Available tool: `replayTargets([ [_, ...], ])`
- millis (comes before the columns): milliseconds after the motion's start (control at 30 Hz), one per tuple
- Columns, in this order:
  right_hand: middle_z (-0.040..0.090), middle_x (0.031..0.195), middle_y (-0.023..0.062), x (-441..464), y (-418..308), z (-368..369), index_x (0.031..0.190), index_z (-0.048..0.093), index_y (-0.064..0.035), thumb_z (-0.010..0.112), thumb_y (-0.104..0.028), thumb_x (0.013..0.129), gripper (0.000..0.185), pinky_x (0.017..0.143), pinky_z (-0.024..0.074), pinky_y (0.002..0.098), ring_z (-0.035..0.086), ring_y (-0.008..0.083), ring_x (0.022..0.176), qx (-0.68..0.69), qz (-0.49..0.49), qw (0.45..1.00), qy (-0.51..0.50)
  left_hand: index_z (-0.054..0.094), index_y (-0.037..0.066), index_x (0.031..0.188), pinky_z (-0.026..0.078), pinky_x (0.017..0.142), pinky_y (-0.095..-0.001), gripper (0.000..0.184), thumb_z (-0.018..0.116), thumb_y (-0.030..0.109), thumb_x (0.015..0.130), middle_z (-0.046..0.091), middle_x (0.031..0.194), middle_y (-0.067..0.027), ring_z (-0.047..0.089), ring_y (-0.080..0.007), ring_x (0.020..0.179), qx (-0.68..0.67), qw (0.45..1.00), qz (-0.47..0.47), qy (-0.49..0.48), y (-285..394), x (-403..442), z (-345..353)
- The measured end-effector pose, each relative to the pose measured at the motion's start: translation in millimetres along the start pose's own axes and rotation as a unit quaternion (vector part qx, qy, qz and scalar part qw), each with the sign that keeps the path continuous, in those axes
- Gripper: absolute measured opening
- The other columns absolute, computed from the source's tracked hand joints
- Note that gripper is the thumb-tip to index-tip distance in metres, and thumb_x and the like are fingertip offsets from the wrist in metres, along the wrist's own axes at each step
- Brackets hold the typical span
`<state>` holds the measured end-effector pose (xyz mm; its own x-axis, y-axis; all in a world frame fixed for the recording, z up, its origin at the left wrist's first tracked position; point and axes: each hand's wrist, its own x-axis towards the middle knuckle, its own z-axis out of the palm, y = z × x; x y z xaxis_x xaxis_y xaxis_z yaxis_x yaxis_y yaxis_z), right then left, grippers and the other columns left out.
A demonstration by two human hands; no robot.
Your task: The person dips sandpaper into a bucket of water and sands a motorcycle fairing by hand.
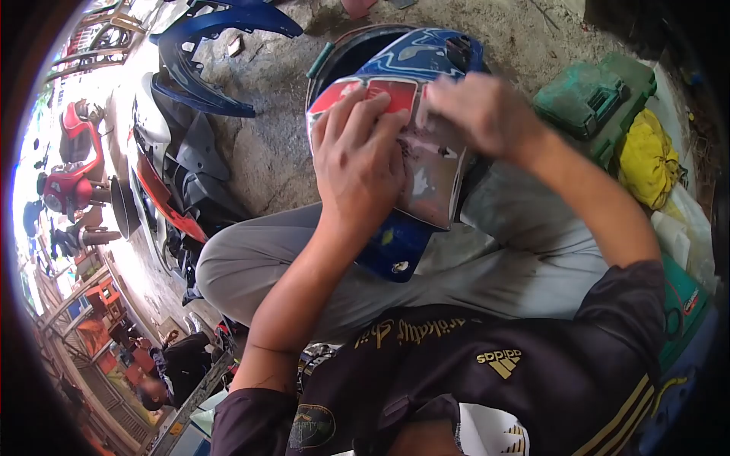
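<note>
A painted vehicle body panel (pixel 432 199), red, white and worn silver, lies over my lap on top of blue bodywork (pixel 426 53). My left hand (pixel 357 156) rests on its red part, fingers bent and spread apart against the surface. Over the panel's right edge, my right hand (pixel 479 114) is blurred by motion. Its fingers look curled together near a reddish strip; whatever is between them is hidden. Below the panel, a blue piece (pixel 391 247) shows against my grey trousers.
Blue curved fairings (pixel 186 64) lie on the concrete at upper left, above a pile of dark and orange panels (pixel 171 194). To the right are a green tool case (pixel 585 99) and a yellow cloth bundle (pixel 649 159). A person (pixel 179 368) is at lower left.
</note>
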<state>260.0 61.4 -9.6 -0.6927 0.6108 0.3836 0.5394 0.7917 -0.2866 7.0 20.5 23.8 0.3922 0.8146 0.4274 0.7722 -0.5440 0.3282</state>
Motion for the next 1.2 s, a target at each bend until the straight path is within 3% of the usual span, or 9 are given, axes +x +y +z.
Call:
replayTargets([
  [200,0.075,0.095,0.0133,4.7,25.4,6.0,0.123,0.075,0.0017,0.063,-0.011,0.093,0.034,0.081,0.0585,0.0433,0.071,0.0310,0.082,0.016,0.016,0.998,0.054,0.081,0.012,0.113,0.048,0.113,-0.0500,0.038,0.069,-0.002,0.080,0.076,0.125,-0.0085,0.067,-0.0346,0.133,0.003,1.000,-0.015,-0.013,3.0,1.9,-1.8],
  [300,0.078,0.100,0.0143,-3.5,-18.5,-4.6,0.122,0.075,-0.0013,0.065,-0.013,0.097,0.030,0.077,0.0581,0.0436,0.072,0.0325,0.081,0.015,-0.038,0.999,-0.021,0.081,0.012,0.113,0.048,0.112,-0.0499,0.038,0.069,-0.002,0.079,0.075,0.124,-0.0086,0.067,-0.0345,0.132,-0.002,1.000,-0.008,0.002,1.9,0.2,-2.1],
  [333,0.081,0.113,0.0137,-2.7,-24.0,-10.4,0.119,0.075,-0.0060,0.063,-0.018,0.098,0.026,0.085,0.0613,0.0424,0.076,0.0319,0.089,0.025,-0.023,0.998,-0.050,0.080,0.012,0.113,0.048,0.112,-0.0499,0.038,0.069,-0.002,0.079,0.075,0.124,-0.0086,0.067,-0.0345,0.132,0.004,1.000,-0.007,0.002,1.2,1.1,-2.4],
  [700,0.079,0.102,0.0135,-6.4,27.2,8.8,0.121,0.073,-0.0025,0.062,-0.016,0.098,0.029,0.089,0.0599,0.0416,0.077,0.0290,0.093,-0.009,0.005,0.999,0.042,0.079,0.011,0.114,0.047,0.112,-0.0517,0.035,0.076,0.007,0.079,0.073,0.128,-0.0084,0.064,-0.0343,0.135,0.012,1.000,0.008,-0.018,6.0,3.5,2.1],
  [867,0.079,0.106,0.0113,-3.4,-11.2,-2.5,0.130,0.074,-0.0005,0.063,-0.015,0.099,0.035,0.079,0.0583,0.0413,0.071,0.0293,0.083,-0.002,-0.081,0.997,0.018,0.079,0.012,0.114,0.047,0.112,-0.0515,0.035,0.075,0.006,0.080,0.074,0.127,-0.0084,0.065,-0.0343,0.133,0.004,1.000,0.003,-0.012,0.7,1.4,1.2],
  [967,0.077,0.106,0.0141,-8.6,33.7,12.3,0.124,0.073,0.0007,0.059,-0.019,0.100,0.034,0.082,0.0578,0.0418,0.073,0.0298,0.086,-0.030,0.014,0.999,0.026,0.080,0.012,0.114,0.048,0.112,-0.0506,0.036,0.073,0.003,0.080,0.075,0.126,-0.0082,0.066,-0.0344,0.133,-0.001,1.000,0.000,-0.016,4.0,1.3,2.1],
  [1067,0.079,0.108,0.0134,-7.4,-24.4,-5.5,0.123,0.074,-0.0036,0.062,-0.018,0.100,0.030,0.083,0.0583,0.0410,0.076,0.0295,0.090,0.020,-0.028,0.999,-0.017,0.081,0.012,0.113,0.048,0.112,-0.0492,0.039,0.069,-0.003,0.079,0.077,0.125,-0.0084,0.068,-0.0331,0.132,0.005,1.000,-0.006,-0.011,5.8,2.5,-1.2],
  [1167,0.079,0.103,0.0137,-4.8,9.7,3.5,0.120,0.075,-0.0002,0.063,-0.017,0.098,0.030,0.083,0.0586,0.0403,0.076,0.0279,0.088,0.009,-0.015,0.999,0.045,0.079,0.012,0.115,0.048,0.111,-0.0508,0.036,0.075,0.004,0.079,0.074,0.127,-0.0077,0.066,-0.0344,0.133,-0.005,1.000,-0.002,-0.019,-0.7,3.5,2.2],
  [1200,0.079,0.100,0.0112,2.2,20.8,0.0,0.118,0.076,-0.0012,0.062,-0.017,0.098,0.029,0.081,0.0587,0.0397,0.075,0.0276,0.083,-0.008,0.006,0.999,0.043,0.082,0.011,0.113,0.048,0.113,-0.0490,0.039,0.068,-0.003,0.080,0.077,0.125,-0.0091,0.068,-0.0342,0.132,-0.003,1.000,-0.015,-0.018,4.7,5.3,0.6],
])
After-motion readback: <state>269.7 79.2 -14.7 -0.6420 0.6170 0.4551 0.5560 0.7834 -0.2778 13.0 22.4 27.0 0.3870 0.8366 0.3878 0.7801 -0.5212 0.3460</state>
